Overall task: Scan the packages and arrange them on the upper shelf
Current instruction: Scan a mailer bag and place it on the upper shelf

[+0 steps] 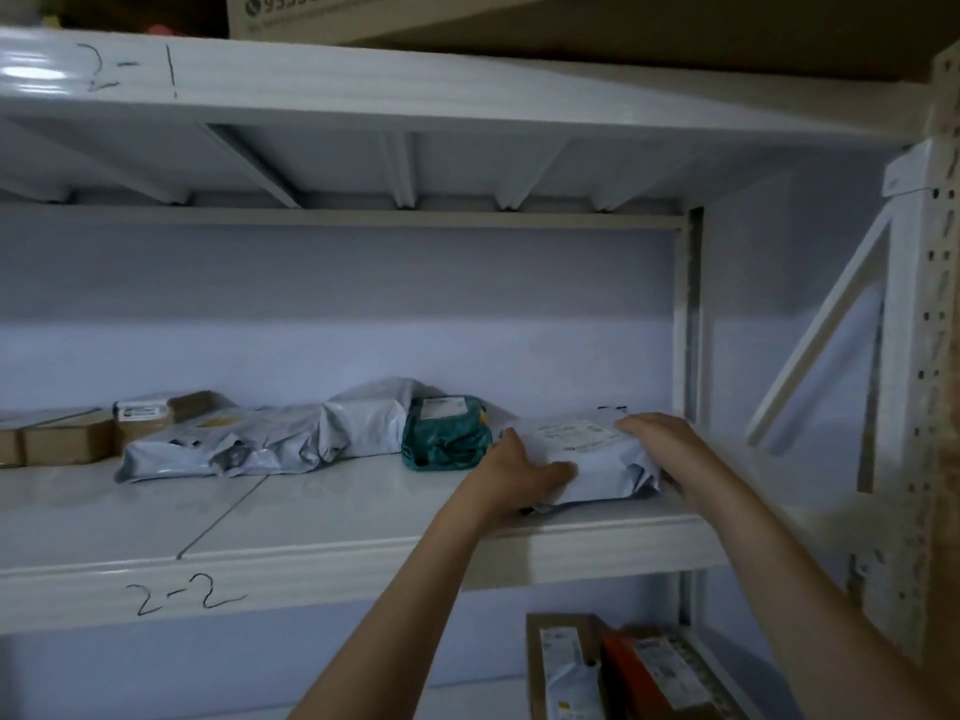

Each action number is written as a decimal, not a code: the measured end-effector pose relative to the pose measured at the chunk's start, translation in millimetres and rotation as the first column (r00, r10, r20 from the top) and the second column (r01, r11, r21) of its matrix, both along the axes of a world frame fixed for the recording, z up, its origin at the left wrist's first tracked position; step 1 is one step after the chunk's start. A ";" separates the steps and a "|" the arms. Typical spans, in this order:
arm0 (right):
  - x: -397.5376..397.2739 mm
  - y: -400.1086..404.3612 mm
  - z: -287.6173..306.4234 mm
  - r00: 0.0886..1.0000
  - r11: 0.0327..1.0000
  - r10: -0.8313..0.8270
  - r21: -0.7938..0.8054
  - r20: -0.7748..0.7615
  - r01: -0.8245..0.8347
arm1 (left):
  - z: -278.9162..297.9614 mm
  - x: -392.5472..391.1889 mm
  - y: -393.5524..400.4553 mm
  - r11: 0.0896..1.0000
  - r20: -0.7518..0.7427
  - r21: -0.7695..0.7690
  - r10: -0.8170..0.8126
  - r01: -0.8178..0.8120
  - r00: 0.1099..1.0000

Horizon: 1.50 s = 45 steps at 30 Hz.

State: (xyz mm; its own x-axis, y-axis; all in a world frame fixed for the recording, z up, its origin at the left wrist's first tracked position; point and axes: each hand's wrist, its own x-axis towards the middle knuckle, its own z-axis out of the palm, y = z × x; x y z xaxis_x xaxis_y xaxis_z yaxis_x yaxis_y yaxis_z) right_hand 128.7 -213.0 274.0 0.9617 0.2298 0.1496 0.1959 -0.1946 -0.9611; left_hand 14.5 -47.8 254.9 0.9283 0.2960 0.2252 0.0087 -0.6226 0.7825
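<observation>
A white plastic mailer package with a printed label lies flat at the right end of the white shelf marked 2-2. My left hand grips its left front corner, thumb on top. Along its right edge rests my right hand, fingers curled over the top. To its left a teal package stands in the same row, then several grey-white mailers and brown cardboard boxes further left.
A white upright post and a diagonal brace close the shelf's right end. The shelf marked 2-1 hangs overhead, carrying a cardboard box. Below at the right stand brown and orange parcels.
</observation>
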 end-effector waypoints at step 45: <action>108.5 102.6 6.0 0.914 0.714 0.192 -0.690 0.357 0.120 | 28.2 130.3 94.9 0.617 -0.093 0.697 0.584 -0.366 0.807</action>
State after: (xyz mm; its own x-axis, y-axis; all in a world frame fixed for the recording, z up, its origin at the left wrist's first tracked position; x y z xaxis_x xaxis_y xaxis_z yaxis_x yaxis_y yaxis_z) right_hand 237.2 -110.4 280.1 0.8487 0.4492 0.2790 0.5280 -0.7487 -0.4007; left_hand 144.9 47.2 283.1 0.7449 0.6056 0.2800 0.5981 -0.7921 0.1220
